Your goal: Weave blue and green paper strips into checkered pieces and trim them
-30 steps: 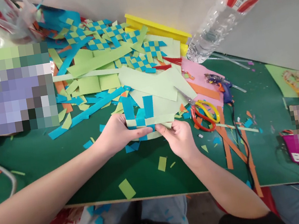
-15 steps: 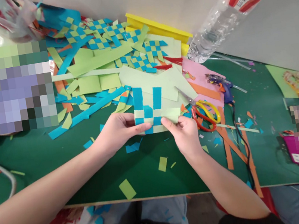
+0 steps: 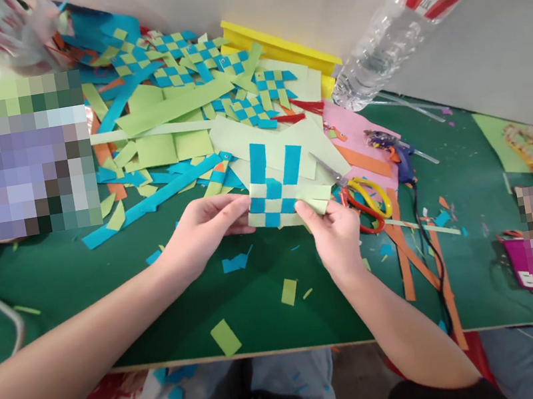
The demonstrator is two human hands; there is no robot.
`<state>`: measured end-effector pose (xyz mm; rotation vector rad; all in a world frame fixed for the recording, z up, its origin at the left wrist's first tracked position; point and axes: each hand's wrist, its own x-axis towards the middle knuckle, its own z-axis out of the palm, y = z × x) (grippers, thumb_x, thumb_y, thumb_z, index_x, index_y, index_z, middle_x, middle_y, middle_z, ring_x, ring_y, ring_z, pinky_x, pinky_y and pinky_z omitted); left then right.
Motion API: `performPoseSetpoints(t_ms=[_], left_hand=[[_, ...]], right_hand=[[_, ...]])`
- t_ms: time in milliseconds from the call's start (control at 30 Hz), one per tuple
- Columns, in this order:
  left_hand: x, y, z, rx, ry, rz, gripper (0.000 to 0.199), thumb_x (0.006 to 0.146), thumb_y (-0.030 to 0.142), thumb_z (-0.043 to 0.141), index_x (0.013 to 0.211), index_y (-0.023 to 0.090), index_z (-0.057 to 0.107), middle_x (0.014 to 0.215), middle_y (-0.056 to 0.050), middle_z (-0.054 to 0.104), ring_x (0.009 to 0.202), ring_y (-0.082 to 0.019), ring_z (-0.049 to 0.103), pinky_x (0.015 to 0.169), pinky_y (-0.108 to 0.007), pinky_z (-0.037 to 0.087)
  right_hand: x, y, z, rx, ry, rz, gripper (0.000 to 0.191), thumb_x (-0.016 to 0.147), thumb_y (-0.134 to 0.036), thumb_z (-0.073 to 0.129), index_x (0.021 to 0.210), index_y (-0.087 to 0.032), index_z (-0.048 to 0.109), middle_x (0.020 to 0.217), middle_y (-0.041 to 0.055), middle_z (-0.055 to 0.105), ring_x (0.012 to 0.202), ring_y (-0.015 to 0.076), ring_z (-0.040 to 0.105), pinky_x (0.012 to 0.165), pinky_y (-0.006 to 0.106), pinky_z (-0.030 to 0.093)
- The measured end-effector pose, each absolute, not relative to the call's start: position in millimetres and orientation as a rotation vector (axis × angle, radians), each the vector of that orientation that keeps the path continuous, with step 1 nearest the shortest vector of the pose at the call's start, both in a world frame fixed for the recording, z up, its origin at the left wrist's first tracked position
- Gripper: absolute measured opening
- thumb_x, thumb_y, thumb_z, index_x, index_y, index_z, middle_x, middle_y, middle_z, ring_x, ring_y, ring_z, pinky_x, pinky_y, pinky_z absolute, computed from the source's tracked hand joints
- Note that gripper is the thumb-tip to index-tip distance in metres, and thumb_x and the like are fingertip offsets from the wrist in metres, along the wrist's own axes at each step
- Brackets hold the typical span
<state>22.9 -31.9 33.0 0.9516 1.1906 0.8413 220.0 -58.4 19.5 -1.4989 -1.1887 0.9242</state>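
Note:
A woven paper piece in blue and pale green is held up between my two hands, just above the green table. Two blue strips stick up from its far edge, and pale green ends stick out on the right. My left hand grips its left edge between thumb and fingers. My right hand pinches the lower right part, thumb on top near the pale green ends. Red-and-yellow-handled scissors lie just right of my right hand. Behind the piece are pale green paper sheets.
Woven blue-green paper fish and strips pile at the back left. A hot glue gun with a black cord lies on pink paper at right. A large clear bottle leans at the back right. Paper scraps dot the table.
The woven piece has shifted slightly right and away from me, tilting a little clockwise. My left thumb has slid from its front face to the left edge.

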Motion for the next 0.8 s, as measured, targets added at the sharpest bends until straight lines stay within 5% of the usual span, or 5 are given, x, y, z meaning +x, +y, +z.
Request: performPoseSetpoints(t_ms=[800], left_hand=[[15.2,-26.7,28.6,1.036,1.17,0.881,0.013,0.072,0.03,0.075,0.075,0.018,0.073,0.07,-0.001,0.07,0.062,-0.01,0.062,0.066,-0.021,0.054]], right_hand=[[225.0,-54.9,18.6,-1.438,-1.166,0.968,0.021,0.074,-0.043,0.073,0.079,-0.022,0.074,0.075,0.0001,0.072,0.076,0.0159,0.066,0.07,0.029,0.054]])
